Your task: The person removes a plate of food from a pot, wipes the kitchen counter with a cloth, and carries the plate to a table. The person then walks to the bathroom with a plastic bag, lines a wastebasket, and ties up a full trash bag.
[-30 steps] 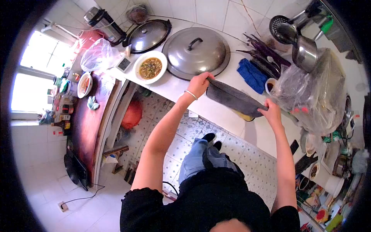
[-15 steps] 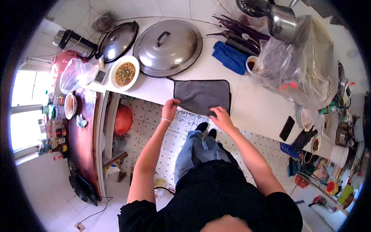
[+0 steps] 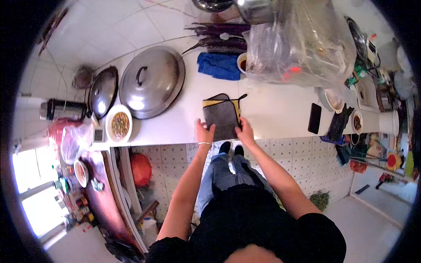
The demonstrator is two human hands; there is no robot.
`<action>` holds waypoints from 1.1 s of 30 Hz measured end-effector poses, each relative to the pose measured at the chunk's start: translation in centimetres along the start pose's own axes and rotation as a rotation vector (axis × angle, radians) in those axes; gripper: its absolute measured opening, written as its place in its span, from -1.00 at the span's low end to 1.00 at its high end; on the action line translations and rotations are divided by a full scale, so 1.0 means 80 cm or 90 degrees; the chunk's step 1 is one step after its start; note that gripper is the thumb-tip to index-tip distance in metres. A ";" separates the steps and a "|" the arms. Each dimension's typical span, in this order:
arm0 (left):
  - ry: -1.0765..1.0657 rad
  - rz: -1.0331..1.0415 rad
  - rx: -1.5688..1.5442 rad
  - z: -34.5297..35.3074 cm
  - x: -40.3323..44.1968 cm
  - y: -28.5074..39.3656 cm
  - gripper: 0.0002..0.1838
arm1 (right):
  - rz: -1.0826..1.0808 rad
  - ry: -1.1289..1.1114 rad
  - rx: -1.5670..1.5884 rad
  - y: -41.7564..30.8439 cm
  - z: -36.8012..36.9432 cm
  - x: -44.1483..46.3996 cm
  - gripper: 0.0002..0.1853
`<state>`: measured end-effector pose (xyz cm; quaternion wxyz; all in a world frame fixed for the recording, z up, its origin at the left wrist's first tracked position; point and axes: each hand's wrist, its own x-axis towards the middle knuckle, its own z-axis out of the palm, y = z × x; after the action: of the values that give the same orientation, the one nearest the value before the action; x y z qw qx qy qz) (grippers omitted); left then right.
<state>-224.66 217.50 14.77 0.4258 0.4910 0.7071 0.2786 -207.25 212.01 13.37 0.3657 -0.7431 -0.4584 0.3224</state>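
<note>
A grey cloth (image 3: 221, 118) with dark edging lies folded on the white counter, its yellow side showing along the top and a small hanging loop at the upper right. At the cloth's lower left edge is my left hand (image 3: 205, 132), thumb and forefinger spread, the thumb touching the fabric. My right hand (image 3: 245, 131) has its fingers closed at the lower right edge of the cloth. The cloth's lower end reaches the counter's front edge, between both hands.
Left on the counter (image 3: 272, 114) are a large metal lid (image 3: 153, 83), a smaller lid (image 3: 103, 92) and a bowl of food (image 3: 119, 125). Behind lie a blue cloth (image 3: 219, 65) and eggplants (image 3: 223, 44). A plastic-covered pile (image 3: 302, 48) and a phone (image 3: 314, 118) are at right.
The grey cloth, spread wider before, is now folded narrower with yellow showing. My hands have come closer together. The view has shifted to the right.
</note>
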 end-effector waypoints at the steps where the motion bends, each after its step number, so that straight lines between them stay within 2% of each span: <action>1: -0.011 0.013 0.005 0.003 0.010 0.007 -0.37 | 0.005 -0.017 -0.054 -0.012 0.001 0.001 -0.49; 3: -0.079 0.134 0.078 0.021 0.039 0.029 -0.38 | -0.022 -0.020 -0.038 -0.020 0.001 0.026 -0.46; 5: -0.031 0.252 -0.036 0.040 0.080 0.073 -0.44 | -0.073 0.001 0.051 -0.034 -0.007 0.068 -0.45; 6: 0.045 0.303 -0.025 0.050 0.119 0.063 -0.46 | -0.107 0.024 0.161 -0.037 -0.007 0.091 -0.42; 7: 0.124 0.350 -0.010 0.061 0.158 0.053 -0.47 | -0.177 0.050 0.131 -0.039 -0.008 0.115 -0.40; 8: 0.285 0.481 0.170 0.062 0.147 0.087 -0.46 | -0.244 0.079 0.116 -0.039 -0.019 0.133 -0.38; 9: 0.235 0.411 0.303 0.061 0.134 0.119 -0.42 | -0.179 -0.011 0.084 -0.045 -0.046 0.144 -0.40; 11: 0.130 0.459 0.414 0.100 0.113 0.137 -0.36 | -0.214 0.104 0.017 -0.017 -0.069 0.149 -0.46; 13: -0.082 0.411 0.613 0.132 0.098 0.116 -0.33 | -0.194 0.109 0.083 0.000 -0.135 0.130 -0.49; 16: -0.047 0.411 0.625 0.167 0.052 0.151 -0.34 | -0.101 0.055 0.089 0.093 -0.223 0.099 -0.60; 18: 0.096 0.336 0.630 0.205 0.027 0.171 -0.38 | -0.063 0.165 0.096 0.146 -0.323 0.058 -0.66; 19: 0.091 0.355 0.628 0.231 0.017 0.185 -0.38 | 0.001 0.207 0.089 0.175 -0.381 0.037 -0.67; 21: 0.054 0.602 0.453 0.284 -0.031 0.231 -0.44 | 0.090 0.389 0.180 0.241 -0.482 0.001 -0.70; 22: 0.003 0.645 0.399 0.325 -0.079 0.258 -0.51 | 0.147 0.476 0.082 0.277 -0.538 -0.014 -0.69; 23: -0.114 0.723 0.337 0.373 -0.104 0.266 -0.54 | 0.205 0.556 -0.014 0.308 -0.592 -0.024 -0.68; 25: -0.228 0.810 0.250 0.470 -0.209 0.318 -0.58 | 0.173 0.684 -0.009 0.344 -0.693 -0.040 -0.61; 26: -0.341 0.782 0.216 0.516 -0.254 0.336 -0.60 | 0.170 0.689 -0.003 0.363 -0.735 -0.041 -0.61; 28: -0.458 0.697 0.102 0.629 -0.340 0.363 -0.64 | 0.154 0.757 -0.104 0.405 -0.813 -0.032 -0.46; 29: -0.578 0.462 0.100 0.671 -0.380 0.373 -0.64 | 0.154 0.752 -0.093 0.422 -0.839 -0.024 -0.46; 31: -0.674 0.408 0.002 0.787 -0.428 0.371 -0.56 | 0.136 0.769 -0.140 0.460 -0.881 -0.013 -0.45; 32: -0.731 0.249 -0.034 0.847 -0.438 0.366 -0.39 | 0.136 0.764 -0.128 0.494 -0.901 -0.011 -0.45; 33: -0.720 0.248 -0.024 0.880 -0.468 0.390 -0.39 | 0.157 0.584 -0.021 0.533 -0.910 -0.006 -0.48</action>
<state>-142.91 192.28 18.49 0.6858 0.6762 0.2625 0.0593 -129.13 180.20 15.88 0.4775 -0.8634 -0.1629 -0.0055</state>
